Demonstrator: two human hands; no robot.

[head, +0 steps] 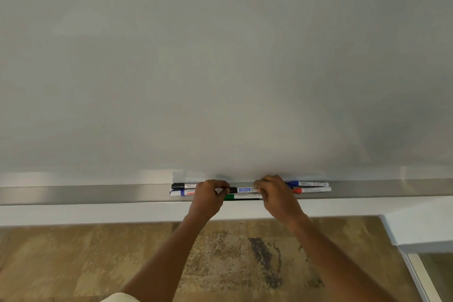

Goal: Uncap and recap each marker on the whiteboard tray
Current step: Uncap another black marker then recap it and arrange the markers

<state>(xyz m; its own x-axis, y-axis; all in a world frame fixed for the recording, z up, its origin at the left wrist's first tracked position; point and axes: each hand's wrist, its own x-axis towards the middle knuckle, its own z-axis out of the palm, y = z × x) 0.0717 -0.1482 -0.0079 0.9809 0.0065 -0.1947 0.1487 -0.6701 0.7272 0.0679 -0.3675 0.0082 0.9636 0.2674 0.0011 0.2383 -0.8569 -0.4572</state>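
A black-capped marker point(245, 189) with a blue label is held level just over the metal whiteboard tray point(98, 193). My left hand point(208, 197) pinches its black cap end; my right hand point(277, 195) grips the white barrel's other end. A green marker point(241, 196) lies on the tray right below it. To the left rest a black marker point(182, 186) and a blue marker point(181, 193). To the right lie another blue marker point(307, 183) and a red marker point(311, 190), their left ends hidden by my right hand.
The whiteboard point(220, 68) fills the view above the tray. A white ledge point(98, 212) runs under the tray, with a mottled brown floor point(73, 260) below. A white corner piece point(421, 230) juts out at the lower right.
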